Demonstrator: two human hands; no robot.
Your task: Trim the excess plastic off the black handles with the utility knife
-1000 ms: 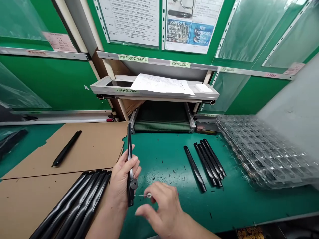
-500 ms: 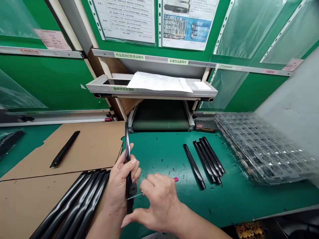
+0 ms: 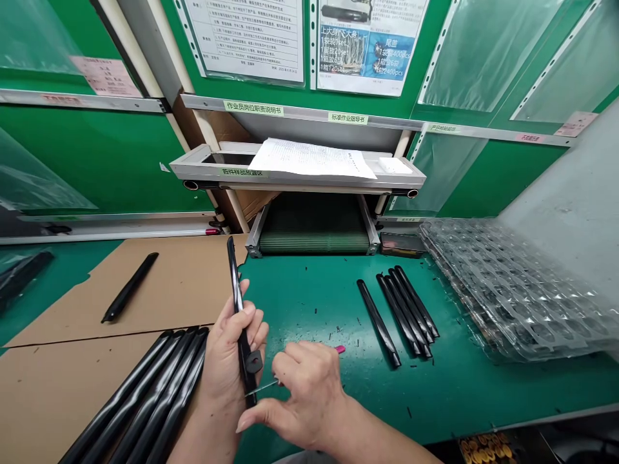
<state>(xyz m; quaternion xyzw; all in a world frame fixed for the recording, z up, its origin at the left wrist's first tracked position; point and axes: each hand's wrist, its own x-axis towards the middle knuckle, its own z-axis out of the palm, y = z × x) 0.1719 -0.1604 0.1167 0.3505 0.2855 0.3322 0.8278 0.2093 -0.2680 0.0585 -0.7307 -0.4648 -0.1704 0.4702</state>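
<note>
In my left hand (image 3: 232, 348) is a long glossy black plastic part (image 3: 235, 283), held slanting upright with the fingers wrapped round it. A small dark tab with a hole (image 3: 254, 362) sticks out from its right side near the lower end. My right hand (image 3: 309, 386) grips a knife whose thin blade (image 3: 265, 386) lies against the part just below the tab. The knife's pink end (image 3: 340, 349) shows behind the fist; most of its handle is hidden. My right thumb is stretched out beside the part's lower end.
Several similar black parts lie on the cardboard (image 3: 58, 399) at left and on the green table (image 3: 309, 303) at right, among dark scraps. Clear plastic trays (image 3: 512, 290) are stacked far right. A conveyor belt (image 3: 314, 225) runs under a shelf (image 3: 300, 180) with papers.
The black part has tilted, its top shifting left. My left hand has moved slightly left with it, while the right hand keeps the blade at the part's lower end.
</note>
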